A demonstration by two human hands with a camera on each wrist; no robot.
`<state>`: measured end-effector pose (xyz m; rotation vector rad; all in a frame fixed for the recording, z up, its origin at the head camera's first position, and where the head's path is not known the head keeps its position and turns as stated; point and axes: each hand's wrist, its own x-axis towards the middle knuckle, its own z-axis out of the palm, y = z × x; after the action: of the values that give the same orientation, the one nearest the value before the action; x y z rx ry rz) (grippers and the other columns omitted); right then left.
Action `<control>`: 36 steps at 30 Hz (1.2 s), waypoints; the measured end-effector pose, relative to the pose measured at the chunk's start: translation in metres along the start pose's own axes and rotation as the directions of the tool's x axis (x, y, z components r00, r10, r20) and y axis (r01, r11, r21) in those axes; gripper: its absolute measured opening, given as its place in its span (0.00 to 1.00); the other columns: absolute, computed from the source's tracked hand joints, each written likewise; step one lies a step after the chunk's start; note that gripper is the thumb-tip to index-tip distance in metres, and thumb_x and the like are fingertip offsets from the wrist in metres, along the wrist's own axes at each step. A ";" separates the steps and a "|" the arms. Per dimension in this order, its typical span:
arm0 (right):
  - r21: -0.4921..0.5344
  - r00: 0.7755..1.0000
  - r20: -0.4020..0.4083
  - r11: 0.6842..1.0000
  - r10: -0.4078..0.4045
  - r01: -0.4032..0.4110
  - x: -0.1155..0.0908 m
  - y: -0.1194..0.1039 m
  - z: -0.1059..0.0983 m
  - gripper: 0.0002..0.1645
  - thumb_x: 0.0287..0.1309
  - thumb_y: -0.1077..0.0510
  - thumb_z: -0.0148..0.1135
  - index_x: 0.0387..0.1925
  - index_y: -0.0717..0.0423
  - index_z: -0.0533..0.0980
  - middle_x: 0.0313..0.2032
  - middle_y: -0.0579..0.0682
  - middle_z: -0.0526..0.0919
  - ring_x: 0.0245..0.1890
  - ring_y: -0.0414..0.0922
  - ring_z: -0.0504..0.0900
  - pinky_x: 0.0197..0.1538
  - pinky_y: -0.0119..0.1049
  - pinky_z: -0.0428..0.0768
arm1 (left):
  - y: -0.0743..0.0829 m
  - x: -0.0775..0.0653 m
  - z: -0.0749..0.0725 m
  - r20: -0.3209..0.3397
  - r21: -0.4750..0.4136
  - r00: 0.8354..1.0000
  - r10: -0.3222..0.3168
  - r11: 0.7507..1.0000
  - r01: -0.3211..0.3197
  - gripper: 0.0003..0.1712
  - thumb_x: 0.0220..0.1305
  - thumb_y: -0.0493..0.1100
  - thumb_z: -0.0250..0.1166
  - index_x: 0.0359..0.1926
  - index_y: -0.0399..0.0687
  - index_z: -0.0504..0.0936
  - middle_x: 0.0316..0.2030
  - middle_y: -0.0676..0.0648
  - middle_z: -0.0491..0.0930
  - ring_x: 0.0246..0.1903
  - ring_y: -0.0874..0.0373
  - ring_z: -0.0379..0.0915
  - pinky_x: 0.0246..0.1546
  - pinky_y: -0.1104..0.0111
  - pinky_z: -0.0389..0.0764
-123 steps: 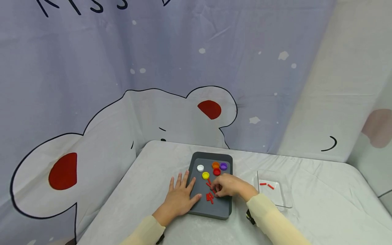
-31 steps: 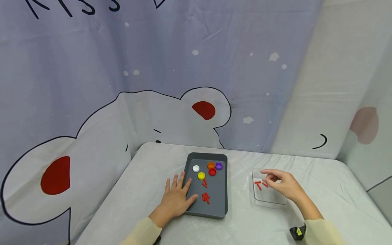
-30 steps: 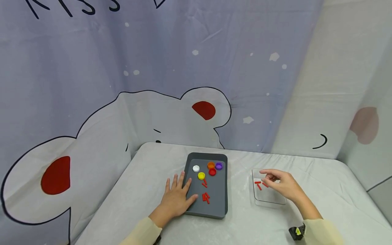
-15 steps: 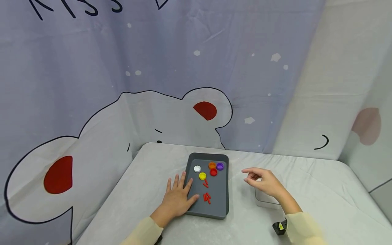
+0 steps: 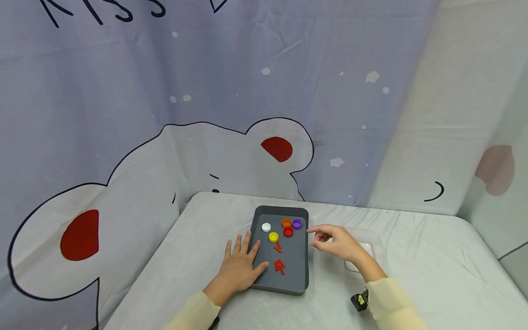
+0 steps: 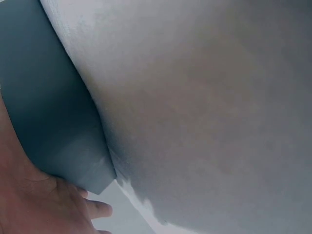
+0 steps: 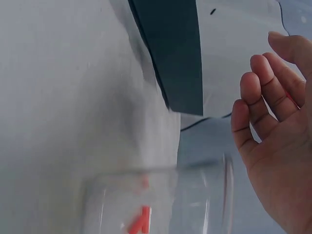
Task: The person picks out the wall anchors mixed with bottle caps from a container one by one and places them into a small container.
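My left hand lies with spread, straight fingers on the left edge of a dark grey tray; the left wrist view shows the palm against the tray's side. Just right of the tray hovers my right hand, fingers loosely bent, with nothing visible between thumb and index finger. Inside the tray are short red sticks: a pair below the yellow cap and a cluster nearer the front. A transparent box, partly hidden by my right arm, has red sticks in it.
White, orange, purple and red round caps sit in the tray's far half. A white cloth covers the table. Behind it hangs a printed curtain.
My right hand was among the tray's red sticks, then over the transparent box, and has since moved left towards the tray. One more red stick lay in the box afterwards. My left hand stays put.
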<state>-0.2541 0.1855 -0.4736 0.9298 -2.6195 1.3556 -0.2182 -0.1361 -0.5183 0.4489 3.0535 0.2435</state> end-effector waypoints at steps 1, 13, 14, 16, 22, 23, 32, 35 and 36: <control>0.006 1.000 0.014 1.000 0.004 -0.004 0.002 -0.001 0.002 0.17 0.62 0.60 0.69 0.52 0.60 0.83 0.30 0.40 0.82 0.33 0.37 0.79 0.42 0.32 0.80 | 0.000 0.000 0.000 0.000 0.001 1.000 0.000 1.000 0.000 0.44 0.72 0.73 0.47 0.78 0.52 0.62 0.80 0.40 0.45 0.78 0.35 0.39 0.73 0.38 0.38; 0.051 0.991 0.132 0.999 -0.024 0.017 0.019 -0.006 0.033 0.18 0.61 0.58 0.71 0.51 0.58 0.83 0.31 0.41 0.83 0.33 0.37 0.79 0.43 0.34 0.81 | -0.001 0.002 0.001 -0.003 0.015 1.000 -0.002 1.000 0.002 0.45 0.71 0.73 0.48 0.77 0.52 0.63 0.80 0.40 0.44 0.78 0.35 0.38 0.73 0.37 0.38; 0.053 0.989 0.142 0.998 -0.027 0.019 0.020 -0.007 0.035 0.17 0.61 0.58 0.71 0.51 0.58 0.83 0.31 0.41 0.83 0.33 0.36 0.79 0.42 0.33 0.81 | -0.001 0.001 0.002 -0.009 0.015 1.000 0.000 1.000 0.000 0.44 0.71 0.72 0.48 0.77 0.52 0.63 0.80 0.39 0.45 0.78 0.34 0.39 0.73 0.37 0.38; 0.056 0.986 0.163 0.998 -0.027 0.018 0.022 -0.008 0.040 0.17 0.61 0.58 0.71 0.51 0.59 0.83 0.31 0.41 0.83 0.32 0.35 0.79 0.41 0.31 0.81 | -0.001 0.002 0.002 -0.013 0.016 1.000 0.000 1.000 0.000 0.44 0.71 0.73 0.48 0.77 0.52 0.63 0.80 0.40 0.46 0.78 0.35 0.39 0.73 0.37 0.38; 0.013 0.968 0.247 0.999 -0.036 0.033 0.027 -0.008 0.050 0.19 0.60 0.58 0.72 0.51 0.60 0.83 0.32 0.39 0.82 0.33 0.34 0.79 0.43 0.32 0.82 | -0.002 0.001 0.002 -0.012 0.024 1.000 0.004 1.000 -0.004 0.44 0.71 0.73 0.47 0.77 0.52 0.64 0.80 0.40 0.46 0.78 0.35 0.40 0.73 0.37 0.40; -0.003 0.963 0.268 0.999 -0.032 0.034 0.028 -0.008 0.052 0.19 0.60 0.57 0.72 0.51 0.60 0.83 0.32 0.38 0.81 0.34 0.34 0.79 0.43 0.32 0.81 | -0.002 0.001 0.002 -0.011 0.025 1.000 0.005 1.000 -0.005 0.44 0.71 0.73 0.47 0.77 0.52 0.64 0.80 0.40 0.46 0.78 0.35 0.40 0.73 0.37 0.40; -0.201 0.899 0.435 0.979 0.049 0.044 0.044 -0.012 0.063 0.22 0.56 0.56 0.76 0.53 0.53 0.84 0.31 0.39 0.80 0.31 0.33 0.75 0.39 0.30 0.77 | -0.002 0.001 -0.001 -0.006 0.028 1.000 0.011 1.000 -0.011 0.44 0.71 0.73 0.47 0.77 0.52 0.64 0.80 0.40 0.46 0.78 0.35 0.41 0.73 0.37 0.40; -0.255 0.889 0.449 0.966 0.089 0.032 0.048 -0.012 0.068 0.21 0.54 0.56 0.77 0.51 0.50 0.84 0.29 0.38 0.79 0.29 0.33 0.73 0.37 0.30 0.75 | -0.003 0.002 0.002 -0.009 0.030 1.000 0.013 0.999 -0.013 0.45 0.71 0.74 0.47 0.77 0.53 0.64 0.80 0.40 0.45 0.78 0.35 0.40 0.73 0.36 0.39; -0.273 0.888 0.449 0.962 0.101 0.029 0.048 -0.011 0.069 0.21 0.53 0.55 0.77 0.51 0.49 0.85 0.29 0.38 0.78 0.29 0.33 0.73 0.37 0.30 0.75 | -0.004 0.002 0.004 -0.009 0.028 1.000 0.013 1.000 -0.012 0.45 0.71 0.74 0.46 0.77 0.53 0.63 0.80 0.41 0.45 0.78 0.35 0.40 0.73 0.36 0.39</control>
<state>-0.2725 0.1048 -0.4932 1.2930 -3.0700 0.8132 -0.2213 -0.1385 -0.5227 0.4699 3.0678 0.2041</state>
